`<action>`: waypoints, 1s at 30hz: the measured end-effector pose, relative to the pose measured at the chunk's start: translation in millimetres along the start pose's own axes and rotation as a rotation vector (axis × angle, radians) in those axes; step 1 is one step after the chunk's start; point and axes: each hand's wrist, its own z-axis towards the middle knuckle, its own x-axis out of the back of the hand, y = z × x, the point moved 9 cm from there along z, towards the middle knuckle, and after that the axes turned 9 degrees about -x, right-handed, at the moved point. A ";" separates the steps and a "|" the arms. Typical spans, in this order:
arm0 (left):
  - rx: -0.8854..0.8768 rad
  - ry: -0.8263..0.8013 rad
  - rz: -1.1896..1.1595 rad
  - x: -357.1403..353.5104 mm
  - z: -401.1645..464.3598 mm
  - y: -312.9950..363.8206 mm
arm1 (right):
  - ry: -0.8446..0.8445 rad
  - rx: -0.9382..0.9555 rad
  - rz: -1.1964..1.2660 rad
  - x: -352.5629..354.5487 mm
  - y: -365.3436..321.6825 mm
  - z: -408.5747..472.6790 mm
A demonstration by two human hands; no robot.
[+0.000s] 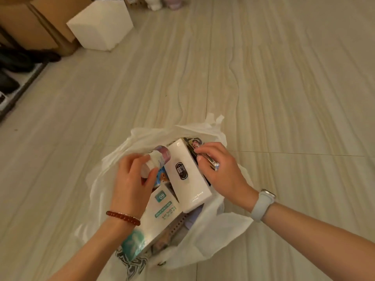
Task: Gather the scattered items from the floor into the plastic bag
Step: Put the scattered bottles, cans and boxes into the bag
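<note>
Plastic bag (pixel 219 230), white and thin, lies open on the pale wood-patterned floor (pixel 284 78), packed with a long white box (pixel 188 175) showing a dark band device and a white box with teal labels (pixel 162 211). Left hand (pixel 132 179) curls its fingers round a small white bottle (pixel 156 159) over the bag's mouth. Right hand (pixel 221 169) pinches a dark printed packet (pixel 199 148) just beside the long box

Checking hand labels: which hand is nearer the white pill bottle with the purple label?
Left. The left hand grips the white pill bottle with the purple label over the white plastic bag; the right hand is across the white smart-band box, holding a small item.
</note>
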 end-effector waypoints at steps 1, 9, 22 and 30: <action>0.011 -0.013 0.013 -3.1 -3.8 -6.0 | 0.001 -0.035 -0.041 -6.0 4.6 4.6; -0.027 -0.252 0.398 -34.8 -6.4 -15.8 | -0.096 -0.112 -0.384 -21.6 24.2 25.0; -0.470 -0.282 0.213 -92.9 23.7 136.3 | 0.359 -0.170 -0.377 143.5 88.8 -33.6; -0.568 -0.860 0.085 -276.2 -26.1 257.6 | 0.811 -0.780 -0.768 367.4 209.2 -102.4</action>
